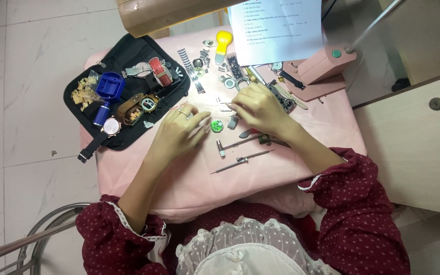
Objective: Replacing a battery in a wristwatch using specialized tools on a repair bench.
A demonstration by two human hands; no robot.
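**Q:** Centrally, what do the two hands engage?

**A:** Left hand [176,133]: resting palm-down on the pink cloth [189,178], fingers loosely curled together, fingertips just beside a small round green watch part [217,126]. Whether they actually touch it cannot be told from above. Right hand [260,108]: fingers pinched together on a thin pale tool [230,105], its tip pointing left above the green part.

**Q:** And the items immediately about them?

**A:** Below the right hand: a small metal hammer [230,145] and a slender metal spring-bar tool [241,161], lying near each other on the cloth. Just right of the green part: a small grey piece [234,122].

**Q:** Further out?

**A:** Left of the hands: an open black tool case [126,53] holding a blue watch holder [110,85], a red-strapped watch [160,71], a brown-strapped watch [131,108] and a rose-gold-rimmed watch [111,126]. Above the hands: a metal link bracelet [190,71], a yellow-handled tool [223,43], scattered small parts, a printed white sheet [276,25] and a pink lamp base [324,63].
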